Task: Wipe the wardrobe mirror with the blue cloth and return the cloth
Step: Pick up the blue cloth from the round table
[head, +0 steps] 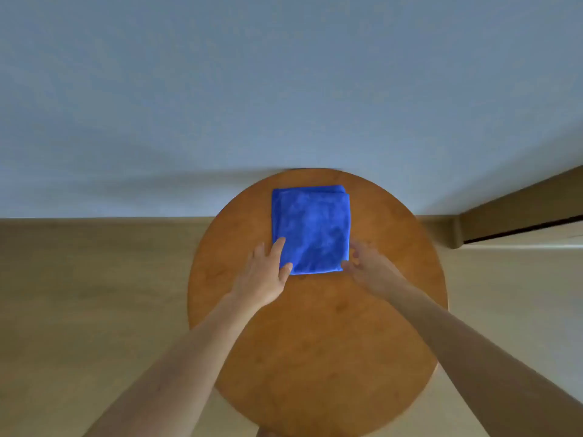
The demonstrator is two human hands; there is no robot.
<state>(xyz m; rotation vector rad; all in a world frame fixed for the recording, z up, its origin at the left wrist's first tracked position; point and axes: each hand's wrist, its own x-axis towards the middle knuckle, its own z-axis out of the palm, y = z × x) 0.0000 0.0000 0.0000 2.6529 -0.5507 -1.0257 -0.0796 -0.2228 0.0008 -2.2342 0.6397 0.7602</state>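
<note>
A folded blue cloth (310, 228) lies flat on the far half of a round wooden table (318, 326). My left hand (266, 272) rests at the cloth's near left corner, with the forefinger and thumb lying straight on the fabric and the other fingers off its left edge. My right hand (362, 263) is at the near right corner, blurred, with its fingers curled against the cloth's edge and the thumb touching the corner. Whether it pinches the fabric is unclear. No mirror is in view.
The table stands against a pale blue-grey wall (284, 89). Light wooden floor (94, 294) spreads on both sides. A wooden skirting or door frame (520, 212) runs along the right, with a dark gap beneath it.
</note>
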